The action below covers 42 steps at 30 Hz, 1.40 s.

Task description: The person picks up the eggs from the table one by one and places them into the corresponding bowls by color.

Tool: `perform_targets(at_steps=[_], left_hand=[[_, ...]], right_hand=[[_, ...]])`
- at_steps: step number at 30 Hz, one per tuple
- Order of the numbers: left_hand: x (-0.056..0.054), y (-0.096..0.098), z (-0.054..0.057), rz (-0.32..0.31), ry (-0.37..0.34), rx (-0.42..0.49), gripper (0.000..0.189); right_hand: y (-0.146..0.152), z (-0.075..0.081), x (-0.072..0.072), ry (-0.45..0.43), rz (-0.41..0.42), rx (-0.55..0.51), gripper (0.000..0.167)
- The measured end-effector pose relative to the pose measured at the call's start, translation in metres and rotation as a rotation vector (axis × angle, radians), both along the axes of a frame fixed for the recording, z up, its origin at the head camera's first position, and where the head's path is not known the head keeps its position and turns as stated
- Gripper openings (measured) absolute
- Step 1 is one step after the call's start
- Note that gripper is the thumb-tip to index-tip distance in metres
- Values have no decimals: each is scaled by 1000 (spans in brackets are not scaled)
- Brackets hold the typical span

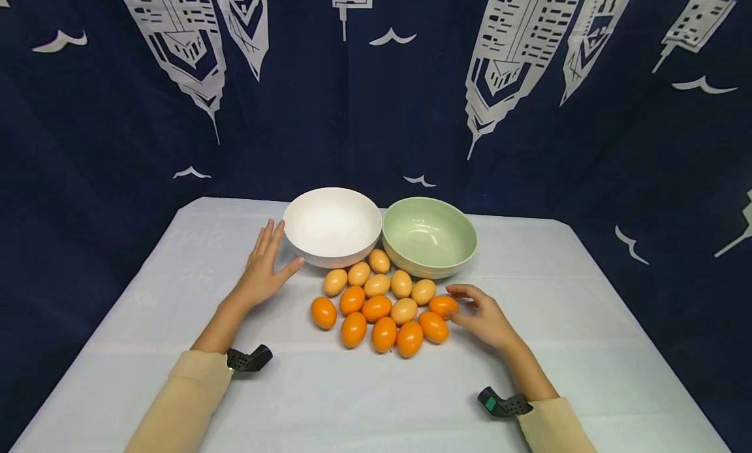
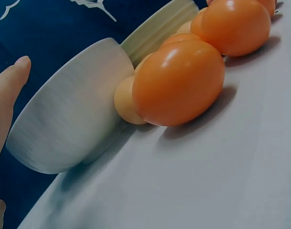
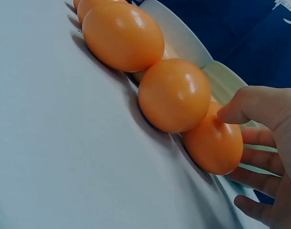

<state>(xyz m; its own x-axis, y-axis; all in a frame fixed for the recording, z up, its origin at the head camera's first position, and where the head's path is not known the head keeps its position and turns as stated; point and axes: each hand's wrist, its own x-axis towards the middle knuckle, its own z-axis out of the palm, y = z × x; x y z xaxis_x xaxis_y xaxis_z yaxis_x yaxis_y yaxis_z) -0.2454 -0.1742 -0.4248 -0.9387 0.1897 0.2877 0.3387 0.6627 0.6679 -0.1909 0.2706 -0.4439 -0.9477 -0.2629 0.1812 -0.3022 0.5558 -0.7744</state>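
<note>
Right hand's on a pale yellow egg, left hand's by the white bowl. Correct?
Egg color's wrong: the right hand is on an orange egg, as the right wrist view shows. The left hand is by the white bowl, as stated.

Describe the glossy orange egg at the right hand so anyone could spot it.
On the white cloth-covered table, find the pale green round bowl. In front of it, the glossy orange egg is the rightmost, the only one between thumb and fingers of the right hand.
</note>
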Motion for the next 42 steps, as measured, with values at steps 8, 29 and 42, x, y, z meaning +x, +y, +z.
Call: perform_targets(at_steps=[8,29,42], left_hand=[[-18,4,-10,1,-50,169,86],[-35,20,-26,-13,-21,516,82],[-31,28,-27,41,-74,638,81]], right_hand=[[-5,-4,-1,-29,25,-40,40],[-2,-9,-7,-62,55,-43,45],[0,-10,-8,-39,52,-117,44]])
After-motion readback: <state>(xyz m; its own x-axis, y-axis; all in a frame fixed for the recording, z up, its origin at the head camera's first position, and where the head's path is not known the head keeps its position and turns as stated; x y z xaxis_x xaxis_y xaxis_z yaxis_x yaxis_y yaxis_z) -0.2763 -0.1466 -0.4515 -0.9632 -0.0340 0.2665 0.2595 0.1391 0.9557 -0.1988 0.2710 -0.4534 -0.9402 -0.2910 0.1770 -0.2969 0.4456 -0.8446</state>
